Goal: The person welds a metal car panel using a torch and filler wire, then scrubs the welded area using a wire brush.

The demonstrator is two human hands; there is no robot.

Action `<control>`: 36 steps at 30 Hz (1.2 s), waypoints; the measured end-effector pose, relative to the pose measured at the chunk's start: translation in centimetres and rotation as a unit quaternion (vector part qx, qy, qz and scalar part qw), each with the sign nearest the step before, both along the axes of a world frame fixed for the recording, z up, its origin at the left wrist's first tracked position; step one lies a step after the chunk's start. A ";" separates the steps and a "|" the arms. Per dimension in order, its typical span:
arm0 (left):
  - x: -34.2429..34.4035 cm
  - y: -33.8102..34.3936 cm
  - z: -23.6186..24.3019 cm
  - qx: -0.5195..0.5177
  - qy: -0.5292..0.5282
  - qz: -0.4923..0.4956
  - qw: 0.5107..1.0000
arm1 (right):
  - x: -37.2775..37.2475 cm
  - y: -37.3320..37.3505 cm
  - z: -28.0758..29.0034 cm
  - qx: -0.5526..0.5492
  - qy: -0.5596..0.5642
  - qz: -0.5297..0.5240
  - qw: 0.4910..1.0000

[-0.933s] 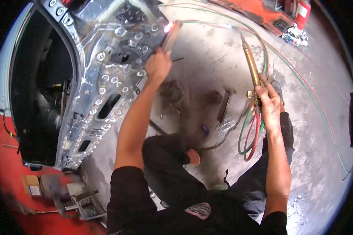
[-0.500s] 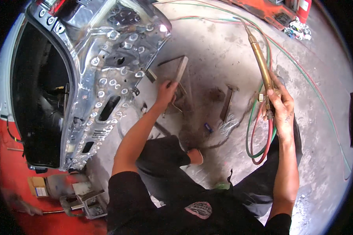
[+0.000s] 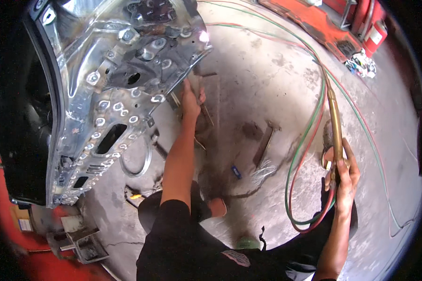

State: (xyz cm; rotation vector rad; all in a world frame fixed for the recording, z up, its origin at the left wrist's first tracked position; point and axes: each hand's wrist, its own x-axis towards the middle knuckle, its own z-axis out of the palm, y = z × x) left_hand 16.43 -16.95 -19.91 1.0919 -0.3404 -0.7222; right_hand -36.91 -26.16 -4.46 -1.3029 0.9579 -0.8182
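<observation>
Grips torch [image 3: 335,121] in R hand [image 3: 346,180], approx 3 o'clock; can't make out tip vs hoses [image 3: 331,199]. Has L hand [image 3: 191,99] nr 11, by panel [image 3: 122,65] edge; can't tell its grip, w/ fingers blurred. Loses panel past frame twd 11. Finds wide floor [image 3: 253,82] stretch btwn panel & torch, twd 1 o'clock.

Golden torch [image 3: 334,111], red-and-green hoses [image 3: 331,196]

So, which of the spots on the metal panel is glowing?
The pinkish-white spot near the upper right edge of the metal panel, above the left hand in the picture; the other spots show only grey or silvery metal.
</observation>
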 end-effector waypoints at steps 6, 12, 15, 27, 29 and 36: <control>2.6 -6.2 1.9 0.039 -0.147 0.129 0.980 | 1.1 -0.5 -0.5 0.021 -0.002 -0.009 1.000; 3.1 -3.5 -2.6 0.069 -0.170 0.138 0.973 | 0.6 -0.9 -0.9 0.002 0.018 -0.022 1.000; 9.0 -4.7 -1.8 0.197 -0.369 0.106 0.902 | 0.7 -1.0 -1.6 0.004 -0.027 -0.007 1.000; 10.5 -5.5 -1.8 0.252 -0.469 0.192 0.824 | 1.0 -0.9 -0.9 -0.004 -0.057 -0.012 0.998; 9.9 -4.8 -2.0 0.253 -0.493 0.238 0.798 | 1.7 -1.0 -1.0 -0.002 -0.056 -0.005 0.998; 6.2 -3.9 2.6 0.225 -0.341 0.160 0.899 | 0.8 -0.2 0.4 -0.020 -0.048 -0.002 0.999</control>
